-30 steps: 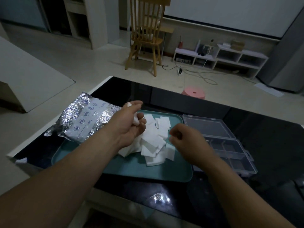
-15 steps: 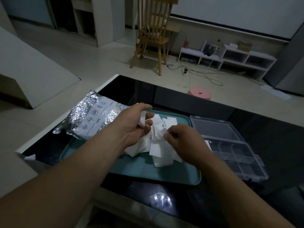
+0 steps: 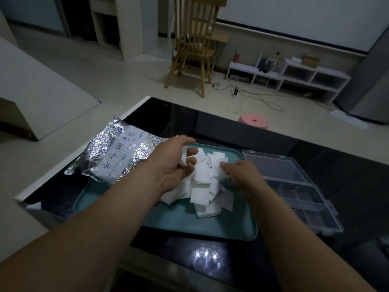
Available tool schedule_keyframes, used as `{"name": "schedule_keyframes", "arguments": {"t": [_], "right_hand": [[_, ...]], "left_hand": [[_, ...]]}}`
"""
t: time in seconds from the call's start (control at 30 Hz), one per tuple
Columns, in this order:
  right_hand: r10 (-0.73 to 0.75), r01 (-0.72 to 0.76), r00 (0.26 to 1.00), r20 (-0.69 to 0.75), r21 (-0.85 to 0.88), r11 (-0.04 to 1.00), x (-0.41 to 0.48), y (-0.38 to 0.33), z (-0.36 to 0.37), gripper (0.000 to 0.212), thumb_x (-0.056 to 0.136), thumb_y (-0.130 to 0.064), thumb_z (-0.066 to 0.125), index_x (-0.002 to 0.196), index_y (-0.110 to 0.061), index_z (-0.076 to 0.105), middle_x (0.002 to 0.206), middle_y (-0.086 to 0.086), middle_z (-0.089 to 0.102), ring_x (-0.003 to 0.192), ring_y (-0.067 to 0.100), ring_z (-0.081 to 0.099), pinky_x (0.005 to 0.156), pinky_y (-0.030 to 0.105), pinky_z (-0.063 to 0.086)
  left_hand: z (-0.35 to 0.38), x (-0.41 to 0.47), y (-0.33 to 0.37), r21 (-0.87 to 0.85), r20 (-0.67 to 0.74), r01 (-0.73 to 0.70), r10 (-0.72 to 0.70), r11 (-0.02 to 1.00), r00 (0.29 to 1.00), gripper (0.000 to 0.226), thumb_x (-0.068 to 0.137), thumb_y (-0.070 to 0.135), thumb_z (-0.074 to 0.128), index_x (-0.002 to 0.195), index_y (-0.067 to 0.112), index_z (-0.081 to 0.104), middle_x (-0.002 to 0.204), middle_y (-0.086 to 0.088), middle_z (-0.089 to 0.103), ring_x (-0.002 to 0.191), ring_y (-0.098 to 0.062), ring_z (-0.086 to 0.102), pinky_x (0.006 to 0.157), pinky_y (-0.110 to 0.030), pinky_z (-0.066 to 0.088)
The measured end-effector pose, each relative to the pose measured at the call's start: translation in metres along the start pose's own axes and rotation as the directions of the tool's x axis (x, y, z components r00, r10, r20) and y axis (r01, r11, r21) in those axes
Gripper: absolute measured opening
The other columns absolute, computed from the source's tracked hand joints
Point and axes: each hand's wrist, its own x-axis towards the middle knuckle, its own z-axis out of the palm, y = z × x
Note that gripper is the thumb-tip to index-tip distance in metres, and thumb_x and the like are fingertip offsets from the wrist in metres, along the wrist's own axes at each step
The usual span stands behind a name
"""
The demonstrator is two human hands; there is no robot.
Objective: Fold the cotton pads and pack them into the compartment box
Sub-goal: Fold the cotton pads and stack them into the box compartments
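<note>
Both arms bare, entering from the near edge: left forearm [image 3: 101, 224] angled far-right, right forearm [image 3: 288, 232] angled far-left. My left hand [image 3: 174, 163] has its thumb on top and fingers curled, pinching a cotton pad [image 3: 184, 157]. My right hand [image 3: 242, 175] sits just right of it, back up, fingers curled downward; I cannot tell whether it grips anything.

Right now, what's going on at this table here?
A person is sorting through a pile of cotton pads on a teal tray. The left hand pinches a pad between thumb and fingers, while the right hand reaches into the pile; whether it has grasped one is unclear. The clear compartment box sits open beside the tray, to the right. A foil bag lies at the left.
</note>
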Motion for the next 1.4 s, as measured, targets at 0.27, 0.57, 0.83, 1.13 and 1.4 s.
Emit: {"name": "schedule_keyframes", "arguments": {"t": [0.27, 0.57, 0.83, 1.13, 1.4], "right_hand": [[-0.048, 0.039, 0.998, -0.027, -0.260, 0.965, 0.011, 0.002, 0.022, 0.030, 0.092, -0.038, 0.072, 0.102, -0.010, 0.069, 0.096, 0.009, 0.072, 0.090, 0.029, 0.069, 0.081, 0.043, 0.060], [0.056, -0.069, 0.996, 0.070, 0.212, 0.975, -0.003, -0.003, 0.005, 0.006, 0.096, -0.007, 0.071, 0.095, -0.002, 0.071, 0.091, 0.019, 0.067, 0.078, 0.031, 0.066, 0.079, 0.051, 0.064], [-0.529, 0.513, 0.826, -0.195, -0.132, 0.848, -0.054, -0.013, -0.022, 0.014, 0.098, -0.026, 0.068, 0.086, -0.022, 0.062, 0.079, -0.004, 0.067, 0.072, 0.010, 0.063, 0.060, 0.024, 0.048], [-0.663, 0.680, 0.730, 0.169, -0.082, 0.728, -0.073, -0.006, -0.034, 0.029, 0.090, -0.040, 0.077, 0.116, -0.034, 0.067, 0.115, -0.021, 0.064, 0.112, -0.003, 0.056, 0.089, 0.020, 0.046], [-0.545, 0.542, 0.837, 0.052, -0.210, 0.814, -0.059, 0.002, -0.050, 0.015, 0.099, -0.036, 0.069, 0.111, -0.027, 0.069, 0.101, -0.014, 0.068, 0.091, 0.003, 0.065, 0.073, 0.020, 0.051]], "left_hand": [[0.005, -0.006, -0.001, 0.030, 0.008, 0.001, -0.002, 1.000, 1.000, 0.024, 0.097, 0.019, 0.063, 0.119, 0.009, 0.065, 0.095, -0.009, 0.063, 0.057, -0.013, 0.051, 0.046, -0.021, 0.041], [0.009, -0.007, -0.007, 0.072, 0.040, -0.017, 0.014, 0.997, 0.999, 0.025, 0.098, 0.020, 0.062, 0.122, 0.013, 0.061, 0.085, -0.006, 0.059, 0.052, -0.012, 0.047, 0.044, -0.020, 0.038], [0.033, -0.016, -0.028, 0.319, 0.263, -0.261, 0.180, 0.911, 0.948, 0.031, 0.102, 0.038, 0.061, 0.126, 0.020, 0.052, 0.114, -0.006, 0.068, 0.095, -0.019, 0.070, 0.072, -0.029, 0.058], [0.026, -0.026, -0.026, 0.077, 0.290, 0.052, -0.072, 0.996, 0.954, 0.049, 0.100, 0.053, 0.059, 0.130, 0.014, 0.067, 0.113, -0.013, 0.068, 0.099, -0.018, 0.065, 0.078, -0.033, 0.059], [0.011, -0.013, -0.010, 0.038, 0.145, -0.048, 0.043, 0.998, 0.989, 0.029, 0.105, 0.043, 0.053, 0.106, 0.016, 0.065, 0.087, -0.006, 0.053, 0.063, -0.012, 0.052, 0.046, -0.017, 0.042]]}}
